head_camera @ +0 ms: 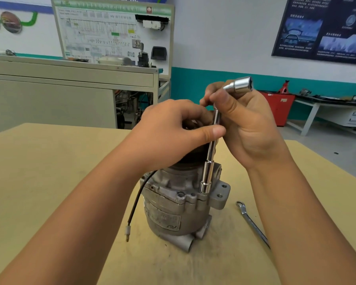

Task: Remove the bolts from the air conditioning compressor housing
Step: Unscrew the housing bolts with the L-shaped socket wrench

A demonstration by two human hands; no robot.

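Gripping socket wrench [211, 153] — left hand [173, 130], right hand [247, 124] — on compressor housing [173, 212].

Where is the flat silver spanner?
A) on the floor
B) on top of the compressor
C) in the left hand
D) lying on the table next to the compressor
D: the spanner lies flat on the table just right of the compressor, while the left hand and right hand both hold the socket wrench.

Bright chrome against dull casting.
The socket wrench [208, 176] is mirror-polished chrome; the compressor housing [169, 219] is matt, rough, grimy cast metal; the spanner [252, 224] is shiny metal; the tabletop [49, 161] is matt tan board.
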